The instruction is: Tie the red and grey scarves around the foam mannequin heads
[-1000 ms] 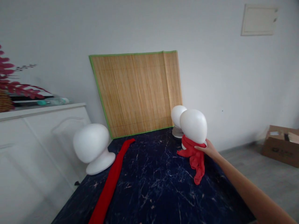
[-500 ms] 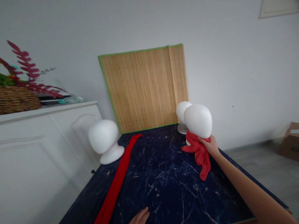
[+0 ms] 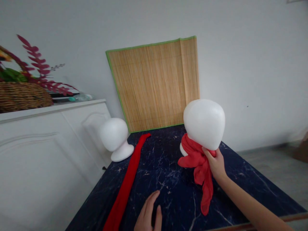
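Dim, diffuse indoor light, cool grey cast, wall (image 3: 247, 61) darker toward the upper corners, soft grey shading low on the right-hand white head (image 3: 204, 123), faint shadow across the cabinet (image 3: 31, 166), brown box (image 3: 302, 150) blurred at the right edge, wide-angle stretch toward the margins

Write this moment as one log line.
right hand: gripping red fabric scarf around neck of smooth white mannequin head | left hand: open, empty
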### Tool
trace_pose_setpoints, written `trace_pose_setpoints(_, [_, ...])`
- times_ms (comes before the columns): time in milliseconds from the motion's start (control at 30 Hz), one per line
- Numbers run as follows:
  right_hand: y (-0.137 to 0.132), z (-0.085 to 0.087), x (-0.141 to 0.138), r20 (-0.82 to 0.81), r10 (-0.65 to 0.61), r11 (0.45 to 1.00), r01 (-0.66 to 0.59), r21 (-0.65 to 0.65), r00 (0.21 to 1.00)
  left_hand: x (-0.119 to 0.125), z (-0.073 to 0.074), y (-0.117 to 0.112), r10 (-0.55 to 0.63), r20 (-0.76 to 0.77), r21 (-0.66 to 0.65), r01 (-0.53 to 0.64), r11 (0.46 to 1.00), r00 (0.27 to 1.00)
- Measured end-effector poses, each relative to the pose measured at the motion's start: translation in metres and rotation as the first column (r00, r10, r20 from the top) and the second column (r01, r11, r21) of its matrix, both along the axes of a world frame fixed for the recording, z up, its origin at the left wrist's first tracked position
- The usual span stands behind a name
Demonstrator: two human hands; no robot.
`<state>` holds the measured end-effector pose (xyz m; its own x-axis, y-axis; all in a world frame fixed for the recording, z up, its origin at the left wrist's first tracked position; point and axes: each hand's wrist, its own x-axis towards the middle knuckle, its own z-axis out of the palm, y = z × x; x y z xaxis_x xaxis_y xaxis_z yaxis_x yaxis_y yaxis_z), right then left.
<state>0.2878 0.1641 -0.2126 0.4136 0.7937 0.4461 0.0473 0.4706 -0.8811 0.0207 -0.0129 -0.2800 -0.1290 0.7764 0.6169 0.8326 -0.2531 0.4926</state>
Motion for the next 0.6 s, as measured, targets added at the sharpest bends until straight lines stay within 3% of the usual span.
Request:
trace_pose_setpoints(67, [-0.027,0.004,-0.025,-0.029,0.064,0.998,-0.065,-0.011,0.998,0.017,0.029,0.007,-0.078,0.233,-0.093,0.102,0.990,0.969])
trace_pose_setpoints(133, [-0.052,0.006,-0.049,-0.012,0.086,0.996,-0.086,0.005,0.996,0.033,0.055,0.018,-0.170,0.427,-0.152,0.255,0.955,0.888])
trace_pose_setpoints(233, [-0.079,0.004,-0.079,0.065,0.066,0.996,-0.070,0.062,0.996,0.046,0.072,0.036,-0.296,0.571,-0.116,0.431,0.895,0.766])
trace_pose_setpoints(300, [-0.087,-0.001,-0.092,0.133,0.059,0.993,-0.072,0.097,0.989,0.050,0.070,0.048,-0.332,0.608,-0.083,0.473,0.877,0.721])
trace_pose_setpoints(433, [-0.083,-0.022,-0.103,0.205,0.114,0.988,-0.132,0.077,0.972,0.048,0.049,0.071,-0.337,0.648,-0.038,0.471,0.881,0.683])
trace_pose_setpoints(600, [-0.067,-0.046,-0.092,0.118,0.333,0.942,-0.327,-0.071,0.935,0.043,0.029,0.086,-0.322,0.642,-0.044,0.453,0.890,0.696])
